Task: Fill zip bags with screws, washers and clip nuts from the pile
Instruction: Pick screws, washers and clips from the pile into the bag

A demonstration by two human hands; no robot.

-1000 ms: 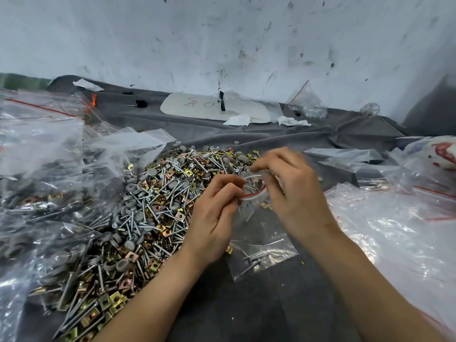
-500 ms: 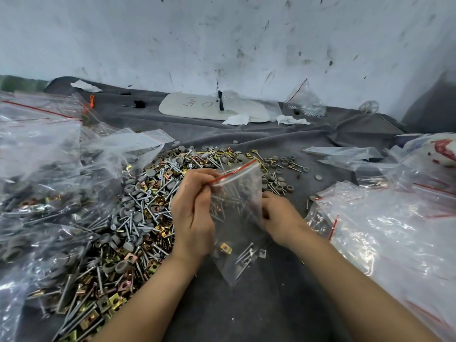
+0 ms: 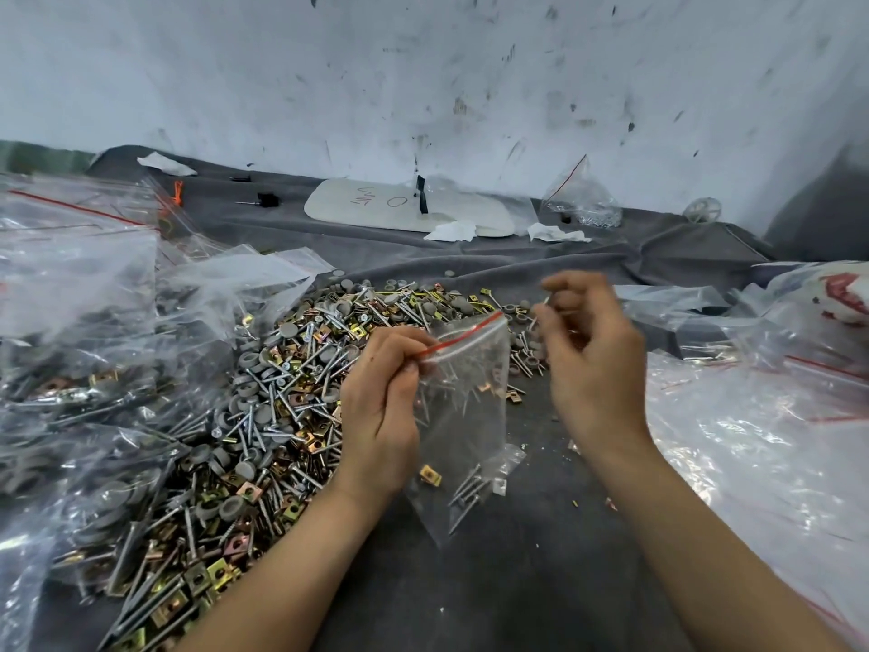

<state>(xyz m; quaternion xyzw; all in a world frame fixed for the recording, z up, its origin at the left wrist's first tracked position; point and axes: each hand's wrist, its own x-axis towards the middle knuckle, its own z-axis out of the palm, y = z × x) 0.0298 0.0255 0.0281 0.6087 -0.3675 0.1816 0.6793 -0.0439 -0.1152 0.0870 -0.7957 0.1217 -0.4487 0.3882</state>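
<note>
Two heaps of plastic bags are flanking one broad pile of screws, washers and clip nuts, beside which the left hand is pinching one zip bag by its red strip, the blurred right hand hovering near, fingers curled, hold unclear.

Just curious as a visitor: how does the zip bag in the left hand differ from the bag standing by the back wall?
The held zip bag hangs from the left hand, which pinches its red strip; the back bag stands untouched on the cloth. The held zip bag holds a few long screws and a yellow clip nut; the back bag holds small silvery bits. Both are clear with a red strip.
</note>
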